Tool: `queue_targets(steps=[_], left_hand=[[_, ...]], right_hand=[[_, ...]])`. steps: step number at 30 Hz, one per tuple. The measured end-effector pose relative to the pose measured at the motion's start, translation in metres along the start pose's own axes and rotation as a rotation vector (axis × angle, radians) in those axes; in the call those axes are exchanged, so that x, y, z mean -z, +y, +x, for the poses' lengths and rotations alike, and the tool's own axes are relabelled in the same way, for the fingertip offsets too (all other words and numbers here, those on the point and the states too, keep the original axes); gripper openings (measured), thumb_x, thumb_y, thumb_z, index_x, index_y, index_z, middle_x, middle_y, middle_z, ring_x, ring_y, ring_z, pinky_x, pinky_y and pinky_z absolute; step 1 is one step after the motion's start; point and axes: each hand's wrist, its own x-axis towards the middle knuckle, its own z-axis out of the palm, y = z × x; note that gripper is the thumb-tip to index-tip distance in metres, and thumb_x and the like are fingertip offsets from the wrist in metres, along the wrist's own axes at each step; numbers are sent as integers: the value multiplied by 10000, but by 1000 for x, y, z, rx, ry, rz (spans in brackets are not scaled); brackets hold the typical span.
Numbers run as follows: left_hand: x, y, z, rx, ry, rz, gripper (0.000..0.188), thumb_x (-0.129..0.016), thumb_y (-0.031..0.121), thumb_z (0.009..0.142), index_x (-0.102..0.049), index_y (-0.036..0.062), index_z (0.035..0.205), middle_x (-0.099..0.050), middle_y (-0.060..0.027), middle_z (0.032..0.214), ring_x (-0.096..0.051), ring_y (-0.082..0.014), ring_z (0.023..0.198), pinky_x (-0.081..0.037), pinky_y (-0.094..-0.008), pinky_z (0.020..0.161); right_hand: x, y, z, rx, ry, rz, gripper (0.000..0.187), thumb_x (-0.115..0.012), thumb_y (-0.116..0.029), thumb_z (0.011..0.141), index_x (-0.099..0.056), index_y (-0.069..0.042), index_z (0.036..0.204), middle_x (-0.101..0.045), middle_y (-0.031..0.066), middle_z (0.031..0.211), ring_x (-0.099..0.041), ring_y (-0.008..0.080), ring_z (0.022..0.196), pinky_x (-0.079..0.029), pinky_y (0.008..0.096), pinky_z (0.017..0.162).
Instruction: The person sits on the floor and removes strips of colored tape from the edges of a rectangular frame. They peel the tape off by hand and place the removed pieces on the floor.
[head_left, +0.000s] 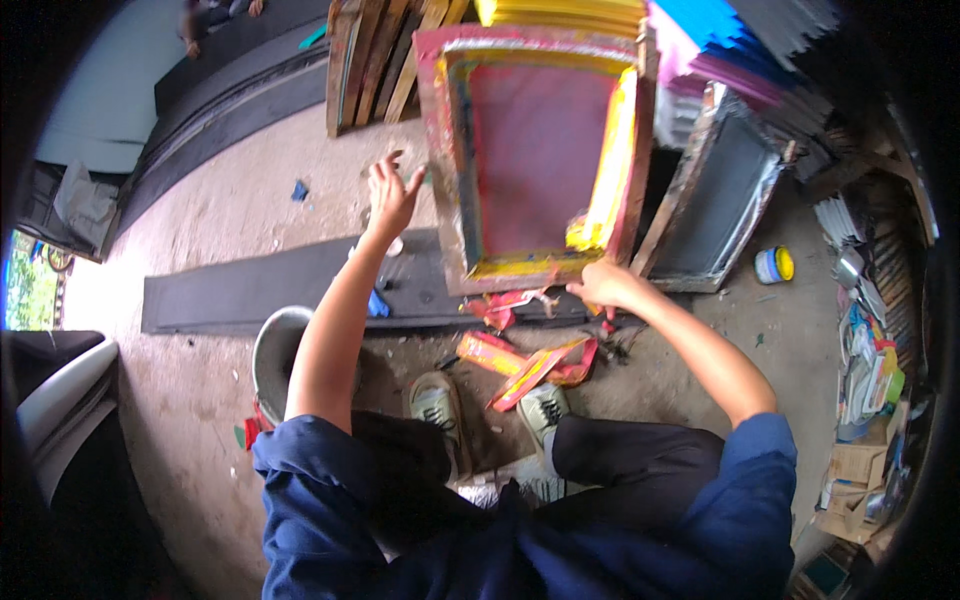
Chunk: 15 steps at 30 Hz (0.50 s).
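A screen-printing frame (545, 160) with a wooden border, smeared red and yellow, stands tilted in front of me. Its mesh is purplish, with thick yellow ink down the right side and at the lower right corner. My right hand (607, 285) is at the bottom edge near that corner, fingers curled against the wood and partly hidden. My left hand (393, 195) is raised beside the frame's left edge, fingers apart, holding nothing. A second screen frame (715, 190), with grey mesh, leans to the right. Torn red and yellow tape strips (545, 368) lie below, by my shoes.
A grey bucket (268, 365) stands by my left leg. A black sheet (240, 290) lies on the floor. Wooden frames (375, 65) stand behind. An ink tub (775, 265) sits at right, near piled scraps (865, 380). Part of another person (215, 15) shows far left.
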Motion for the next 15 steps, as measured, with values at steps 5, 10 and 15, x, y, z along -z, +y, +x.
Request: queue_targets(steps=[5, 10, 15], left_hand=[[-6, 83, 70, -203, 287, 49, 544, -612, 321, 786, -389, 47, 1199, -431, -175, 1082, -408, -334, 1012, -327, -442, 882], [-7, 122, 126, -357, 275, 219, 590, -657, 293, 730, -392, 63, 1204, -422, -152, 1145, -395, -331, 1069, -316, -441, 918], [-31, 146, 168, -608, 141, 327, 619, -670, 182, 663, -391, 40, 1196, -419, -138, 1175, -374, -289, 1156, -251, -444, 1021]], right_hand=[[137, 35, -46, -83, 544, 149, 484, -475, -363, 882, -568, 89, 735, -595, 120, 575, -602, 187, 448, -499, 293, 412], [213, 40, 12, -248, 825, 440, 683, -523, -531, 789, -554, 149, 842, -614, 237, 721, -644, 286, 619, -532, 380, 548], [233, 75, 81, -332, 1107, 662, 1027, -629, -519, 713, -120, 175, 1274, -367, 348, 1240, -423, 386, 1156, -314, 370, 1003]])
